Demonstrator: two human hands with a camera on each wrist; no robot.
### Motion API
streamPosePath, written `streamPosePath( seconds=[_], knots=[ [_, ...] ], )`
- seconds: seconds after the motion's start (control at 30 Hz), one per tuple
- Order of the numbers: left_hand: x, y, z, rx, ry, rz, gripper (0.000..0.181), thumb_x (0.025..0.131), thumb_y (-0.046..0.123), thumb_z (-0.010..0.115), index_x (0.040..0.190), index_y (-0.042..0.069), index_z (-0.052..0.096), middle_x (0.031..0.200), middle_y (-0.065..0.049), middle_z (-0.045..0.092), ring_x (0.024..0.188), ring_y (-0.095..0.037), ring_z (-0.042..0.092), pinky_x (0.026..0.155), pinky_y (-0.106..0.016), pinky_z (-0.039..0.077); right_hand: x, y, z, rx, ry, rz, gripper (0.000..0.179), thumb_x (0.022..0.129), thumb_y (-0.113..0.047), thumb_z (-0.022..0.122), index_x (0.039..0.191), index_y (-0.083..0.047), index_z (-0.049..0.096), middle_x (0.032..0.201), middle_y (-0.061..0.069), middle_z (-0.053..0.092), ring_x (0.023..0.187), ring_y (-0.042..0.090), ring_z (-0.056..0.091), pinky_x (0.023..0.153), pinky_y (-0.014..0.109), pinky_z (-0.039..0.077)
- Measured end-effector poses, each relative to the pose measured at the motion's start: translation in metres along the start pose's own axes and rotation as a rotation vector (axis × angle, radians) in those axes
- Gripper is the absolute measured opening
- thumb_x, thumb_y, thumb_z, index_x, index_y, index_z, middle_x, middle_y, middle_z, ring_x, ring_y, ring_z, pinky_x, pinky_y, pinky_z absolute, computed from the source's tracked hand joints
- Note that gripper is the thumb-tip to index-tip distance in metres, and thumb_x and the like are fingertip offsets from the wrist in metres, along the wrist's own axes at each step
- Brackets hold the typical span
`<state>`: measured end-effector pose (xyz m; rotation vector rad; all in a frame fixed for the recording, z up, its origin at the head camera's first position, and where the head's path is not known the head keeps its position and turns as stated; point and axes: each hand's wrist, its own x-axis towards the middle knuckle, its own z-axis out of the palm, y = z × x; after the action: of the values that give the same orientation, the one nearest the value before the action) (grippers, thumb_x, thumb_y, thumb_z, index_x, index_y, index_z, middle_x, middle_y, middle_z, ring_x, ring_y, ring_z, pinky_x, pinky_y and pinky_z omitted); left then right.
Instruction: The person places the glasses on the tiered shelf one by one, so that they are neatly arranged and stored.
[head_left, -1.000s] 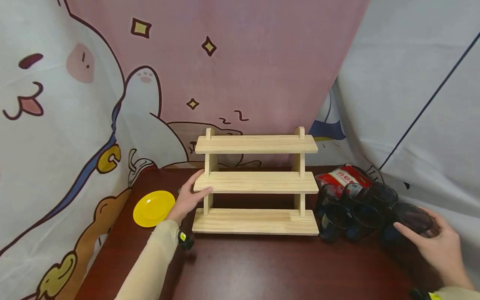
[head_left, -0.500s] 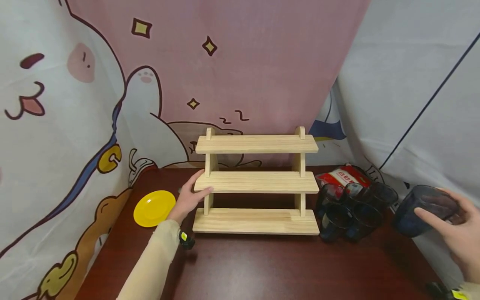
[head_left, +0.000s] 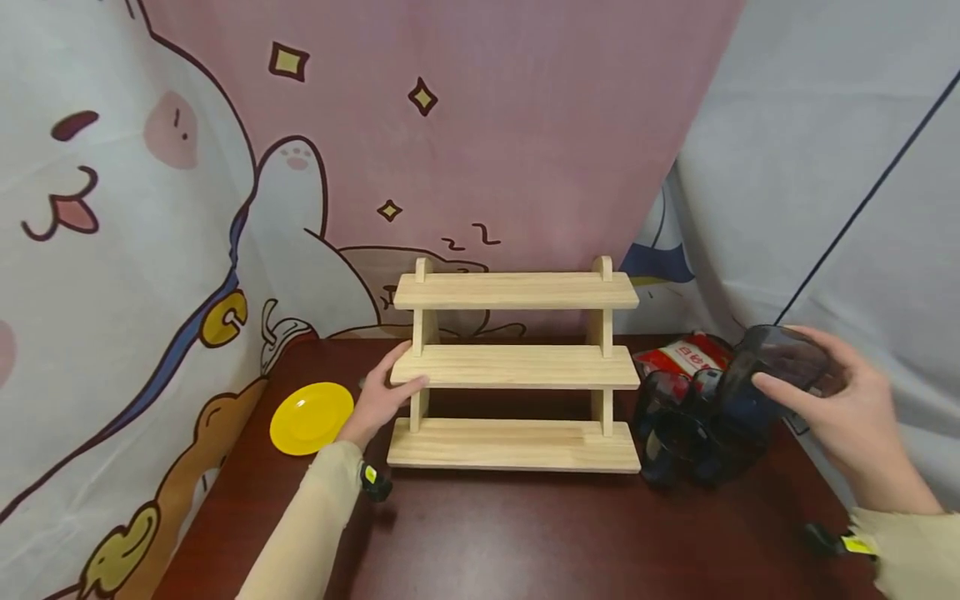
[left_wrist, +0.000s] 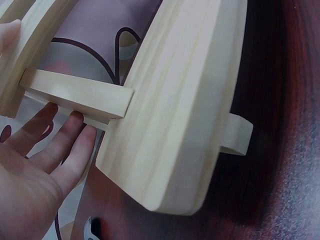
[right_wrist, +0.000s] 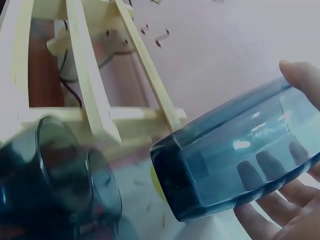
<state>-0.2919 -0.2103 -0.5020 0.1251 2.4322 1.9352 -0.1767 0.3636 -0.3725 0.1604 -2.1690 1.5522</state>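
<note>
A pale wooden three-tier display shelf (head_left: 513,367) stands in the middle of the dark red-brown table. My left hand (head_left: 375,406) grips the left end of its middle tier. In the left wrist view, the fingers (left_wrist: 67,147) lie against an upright and the thumb is on a board. My right hand (head_left: 858,417) holds a dark blue see-through drinking glass (right_wrist: 225,160), tilted, with fingers and thumb around its sides. In the head view this glass is above and partly in front of a cluster of similar glasses (head_left: 675,442) right of the shelf.
A yellow plate (head_left: 311,419) lies on the table left of the shelf. Behind the glasses sits a red and white packet (head_left: 686,354). Printed cloth (head_left: 540,150) hangs at the back and sides, close to the table's edges.
My right hand has lifted the glass from the cluster's right end, first rightward, then up and back left over the other glasses. My left hand stays on the shelf.
</note>
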Motion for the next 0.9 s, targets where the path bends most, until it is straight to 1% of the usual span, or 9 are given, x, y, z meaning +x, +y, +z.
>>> streamPosePath(
  seconds=[0.1,0.17,0.33,0.43,0.47,0.5,0.67,0.77,0.9],
  knots=[
    [0.0,0.001,0.001,-0.005,0.003,0.003,0.083,0.096,0.026,0.08,0.166,0.029,0.035,0.164,-0.014,0.04,0.119,-0.034,0.065,0.095,-0.049,0.059,0.009,-0.009,0.016,0.133,-0.059,-0.013,0.071,0.083,0.019,0.078,0.147,-0.003,0.057,0.117,-0.005,0.074,0.094,0.003,0.071,0.071,0.013,0.056],
    [-0.001,-0.001,0.002,-0.004,0.008,0.01,0.083,0.096,0.028,0.081,0.165,0.033,0.036,0.164,-0.012,0.041,0.118,-0.033,0.065,0.094,-0.048,0.059,0.013,-0.013,0.028,0.125,-0.093,-0.013,0.072,0.083,0.016,0.079,0.148,-0.004,0.056,0.118,-0.004,0.074,0.096,0.003,0.072,0.073,0.014,0.056],
    [-0.003,-0.001,0.003,0.0,0.022,0.033,0.08,0.094,0.035,0.082,0.161,0.04,0.04,0.162,-0.007,0.044,0.118,-0.033,0.065,0.094,-0.047,0.059,0.019,-0.021,0.062,-0.061,-0.137,-0.01,0.071,0.087,0.001,0.085,0.151,-0.011,0.054,0.12,-0.006,0.072,0.099,0.002,0.07,0.071,0.015,0.056],
    [-0.004,-0.001,0.003,-0.006,0.027,0.04,0.079,0.093,0.037,0.083,0.16,0.041,0.042,0.16,-0.006,0.045,0.118,-0.035,0.065,0.094,-0.048,0.059,0.02,-0.026,0.082,-0.093,-0.175,-0.011,0.072,0.087,-0.006,0.087,0.151,-0.014,0.054,0.122,-0.003,0.073,0.098,0.002,0.071,0.069,0.019,0.057],
    [-0.004,-0.001,0.003,-0.006,0.027,0.039,0.079,0.093,0.037,0.083,0.16,0.041,0.043,0.16,-0.006,0.045,0.118,-0.035,0.065,0.094,-0.048,0.059,0.021,-0.028,0.089,-0.1,-0.192,-0.014,0.073,0.087,-0.008,0.087,0.152,-0.014,0.053,0.123,-0.001,0.072,0.1,0.002,0.071,0.072,0.018,0.056],
    [-0.004,-0.001,0.003,-0.007,0.027,0.037,0.078,0.092,0.037,0.083,0.159,0.042,0.043,0.16,-0.006,0.045,0.119,-0.035,0.065,0.094,-0.048,0.059,0.022,-0.03,0.095,-0.122,-0.207,-0.017,0.074,0.087,-0.012,0.088,0.152,-0.016,0.053,0.124,0.0,0.072,0.098,0.001,0.07,0.069,0.02,0.056],
    [-0.002,-0.001,0.003,-0.009,0.023,0.039,0.079,0.092,0.038,0.084,0.159,0.042,0.043,0.16,-0.008,0.046,0.118,-0.034,0.065,0.094,-0.047,0.059,0.03,-0.044,0.123,-0.095,-0.271,-0.034,0.075,0.086,-0.016,0.089,0.152,-0.016,0.053,0.128,0.012,0.068,0.1,0.007,0.07,0.072,0.02,0.057],
    [-0.002,-0.001,0.003,-0.014,0.021,0.041,0.08,0.092,0.037,0.084,0.159,0.042,0.043,0.159,-0.008,0.048,0.117,-0.033,0.066,0.093,-0.047,0.059,0.036,-0.051,0.138,-0.088,-0.297,-0.059,0.075,0.086,-0.019,0.089,0.152,-0.015,0.054,0.128,0.014,0.067,0.1,0.01,0.069,0.078,0.018,0.057],
    [-0.003,0.0,0.002,-0.015,0.022,0.043,0.08,0.092,0.035,0.084,0.16,0.04,0.042,0.159,-0.008,0.047,0.117,-0.033,0.066,0.093,-0.044,0.059,0.045,-0.058,0.159,-0.071,-0.311,-0.06,0.075,0.086,-0.024,0.089,0.153,-0.017,0.054,0.128,0.011,0.065,0.099,0.013,0.068,0.078,0.019,0.056]
  ],
)
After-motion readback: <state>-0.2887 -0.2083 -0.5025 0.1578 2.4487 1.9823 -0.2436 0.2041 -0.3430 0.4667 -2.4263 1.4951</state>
